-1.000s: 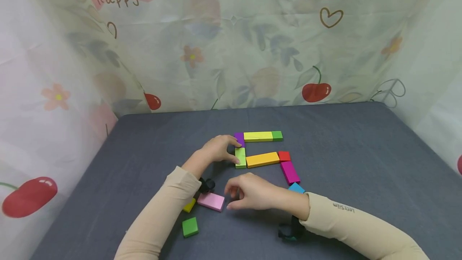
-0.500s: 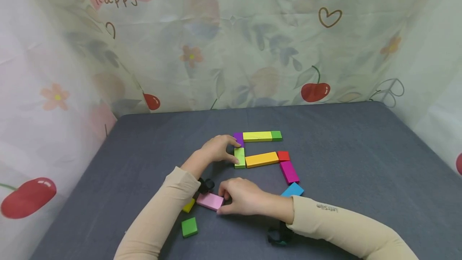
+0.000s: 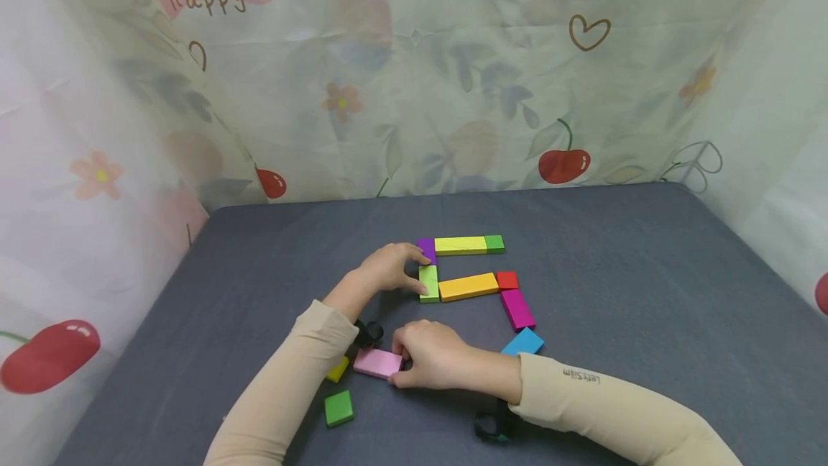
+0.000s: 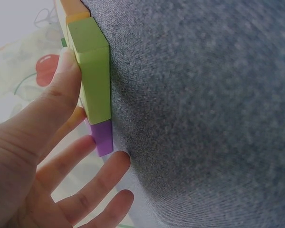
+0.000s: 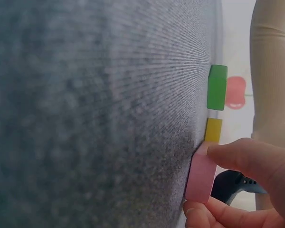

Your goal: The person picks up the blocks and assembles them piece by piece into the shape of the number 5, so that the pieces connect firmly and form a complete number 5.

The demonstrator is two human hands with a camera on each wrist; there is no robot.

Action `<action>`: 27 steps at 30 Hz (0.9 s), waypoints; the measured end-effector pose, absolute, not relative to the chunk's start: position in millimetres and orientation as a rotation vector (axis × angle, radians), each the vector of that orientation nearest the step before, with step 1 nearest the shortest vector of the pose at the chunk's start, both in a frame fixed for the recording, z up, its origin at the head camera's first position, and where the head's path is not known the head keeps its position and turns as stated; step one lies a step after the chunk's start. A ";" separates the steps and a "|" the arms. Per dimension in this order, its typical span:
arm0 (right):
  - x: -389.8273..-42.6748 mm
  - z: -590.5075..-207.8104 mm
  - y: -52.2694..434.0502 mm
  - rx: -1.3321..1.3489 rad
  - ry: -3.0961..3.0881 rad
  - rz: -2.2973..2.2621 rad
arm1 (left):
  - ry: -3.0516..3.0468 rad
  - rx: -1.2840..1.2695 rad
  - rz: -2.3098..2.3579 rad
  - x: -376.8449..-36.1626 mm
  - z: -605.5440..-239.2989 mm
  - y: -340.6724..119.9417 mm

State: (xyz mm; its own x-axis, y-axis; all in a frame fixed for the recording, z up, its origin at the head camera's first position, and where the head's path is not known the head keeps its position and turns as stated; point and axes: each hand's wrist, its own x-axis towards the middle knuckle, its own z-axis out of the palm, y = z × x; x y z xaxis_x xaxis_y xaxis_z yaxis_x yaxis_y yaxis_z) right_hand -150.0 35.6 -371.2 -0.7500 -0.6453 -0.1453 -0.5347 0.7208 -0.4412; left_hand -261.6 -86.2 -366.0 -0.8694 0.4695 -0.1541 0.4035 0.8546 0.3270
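My right hand (image 3: pixel 423 362) pinches a pink block (image 3: pixel 377 363) lying flat on the grey cloth; in the right wrist view thumb and fingers grip the pink block (image 5: pixel 201 173) at its edges. My left hand (image 3: pixel 388 268) rests with straight fingers against the light green block (image 3: pixel 429 282) and the purple block (image 3: pixel 426 249); the left wrist view shows the light green block (image 4: pixel 92 76) under the thumb and the purple block (image 4: pixel 103 137) by the fingertips. These join a yellow bar (image 3: pixel 461 244), an orange bar (image 3: pixel 468 286), a red block (image 3: pixel 507 280) and a magenta block (image 3: pixel 517 308).
A blue block (image 3: pixel 523 342) lies by my right forearm. A small yellow block (image 3: pixel 337 369) and a green square block (image 3: pixel 338 408) lie near my left sleeve. A small green block (image 3: pixel 494 242) ends the yellow bar. Patterned curtains enclose the grey table (image 3: pixel 647 286).
My right hand has moved left and down from mid-air to the pink block and taken hold of it. The left hand has stayed on the light green and purple blocks.
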 end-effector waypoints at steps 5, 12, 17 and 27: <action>-148.1 -369.9 42.1 -0.942 2.650 -0.572 | 2.807 0.666 0.419 -261.1 -366.1 -86.6; -148.0 -367.4 55.1 -0.915 2.658 -0.578 | 2.808 0.648 0.414 -260.7 -365.7 -86.8; -150.4 -364.8 68.5 -0.926 2.654 -0.620 | 2.806 0.660 0.410 -260.2 -364.9 -86.8; -161.5 -360.9 101.0 -1.003 2.633 -0.707 | 2.801 0.665 0.403 -260.6 -363.9 -85.8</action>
